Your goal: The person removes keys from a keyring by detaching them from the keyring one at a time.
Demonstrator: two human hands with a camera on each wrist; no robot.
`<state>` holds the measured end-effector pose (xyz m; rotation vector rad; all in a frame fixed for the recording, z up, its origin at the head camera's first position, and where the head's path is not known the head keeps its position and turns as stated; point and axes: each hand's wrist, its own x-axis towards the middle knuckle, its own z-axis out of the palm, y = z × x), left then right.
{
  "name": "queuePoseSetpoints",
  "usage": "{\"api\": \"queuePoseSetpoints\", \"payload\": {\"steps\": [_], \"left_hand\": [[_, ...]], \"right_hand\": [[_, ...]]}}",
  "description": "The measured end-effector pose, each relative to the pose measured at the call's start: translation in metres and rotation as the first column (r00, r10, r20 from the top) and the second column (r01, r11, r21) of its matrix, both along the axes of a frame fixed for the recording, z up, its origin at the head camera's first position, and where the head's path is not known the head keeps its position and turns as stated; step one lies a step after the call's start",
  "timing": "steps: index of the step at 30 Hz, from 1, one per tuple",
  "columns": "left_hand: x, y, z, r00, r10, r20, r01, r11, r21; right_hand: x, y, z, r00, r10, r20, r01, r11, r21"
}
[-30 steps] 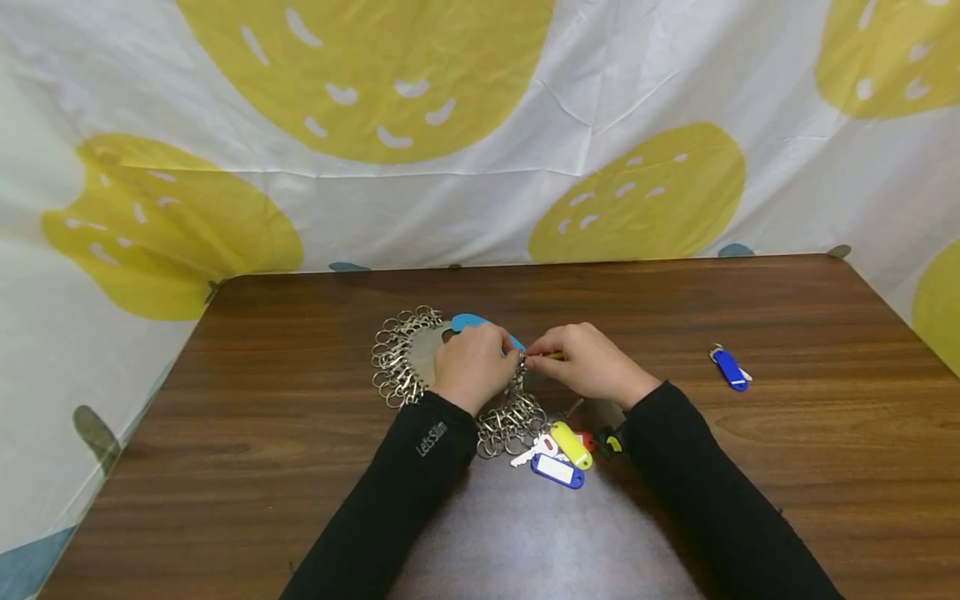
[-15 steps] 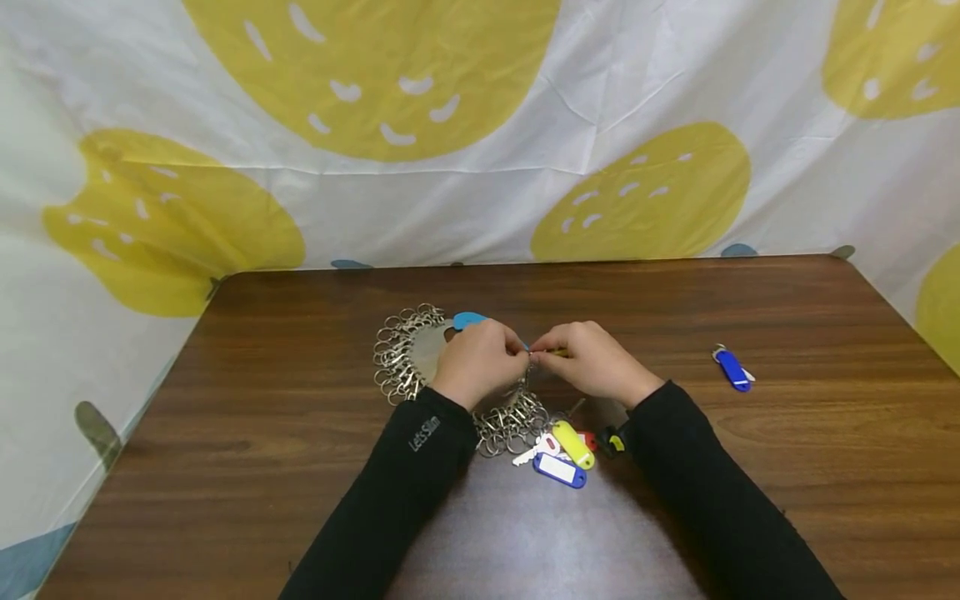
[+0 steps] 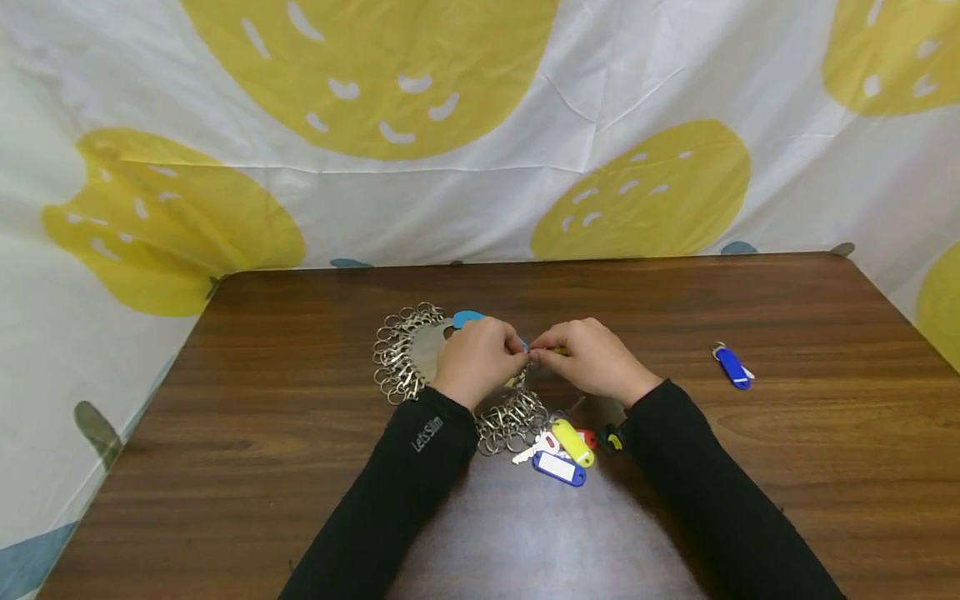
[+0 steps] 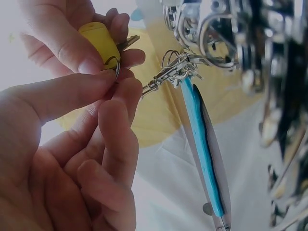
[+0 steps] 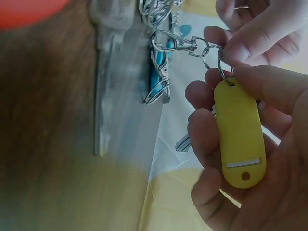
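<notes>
**Inspector A:** Head view: both hands meet above the middle of the desk [image 3: 300,467]; left hand [image 3: 476,360] and right hand [image 3: 592,360] nearly touch at the fingertips; black sleeves on both arms.

**Inspector B:** Right wrist view confirms the right hand [image 5: 250,159] is clamped on a yellow tag [image 5: 239,139]; thumb lies over its top end, fingers curl behind it; a key [image 5: 185,140] shows partly behind those fingers, shape otherwise hidden.

**Inspector A:** Left hand state?

**Inspector B:** Left wrist view: left hand [image 4: 72,159] has thumb and forefinger pinched together on a small ring [image 4: 117,70] at the top of the tag [image 4: 98,43]; remaining fingers curled below; a clasp [image 4: 166,74] hangs from that ring.

**Inspector A:** Whether the clasp is latched on the ring or only threaded, I cannot tell; its far end joins a cluster of rings beside a blue strip [image 4: 204,154].

**Inspector B:** Location of the tag: held off the desk, between the two hands, above the ring pile [image 3: 401,354]; the pile lies on the desk, partly under the left hand, a blue piece [image 3: 468,318] at its far edge.

**Inspector A:** Rest of the desk: loose tags [image 3: 564,454] in blue, yellow and red lie near the right forearm, touching one another; a single blue tag [image 3: 731,367] lies well apart to the right; patterned cloth [image 3: 480,125] hangs behind.
</notes>
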<state>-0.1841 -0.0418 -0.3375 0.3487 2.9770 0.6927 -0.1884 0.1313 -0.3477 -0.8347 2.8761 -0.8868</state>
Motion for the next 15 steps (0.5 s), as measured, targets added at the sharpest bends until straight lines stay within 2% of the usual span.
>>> {"api": "queuePoseSetpoints", "payload": {"steps": [10, 15], "left_hand": [[-0.0003, 0.0008, -0.0003, 0.998, -0.047, 0.047, 0.046, 0.998, 0.032], [0.0004, 0.001, -0.0009, 0.995, -0.073, 0.07, 0.07, 0.996, 0.049]], "right_hand": [[0.0001, 0.0006, -0.0015, 0.992, -0.112, -0.051, 0.115, 0.991, 0.064], [0.0009, 0.0012, -0.002, 0.99, -0.128, -0.058, 0.131, 0.99, 0.054]]}}
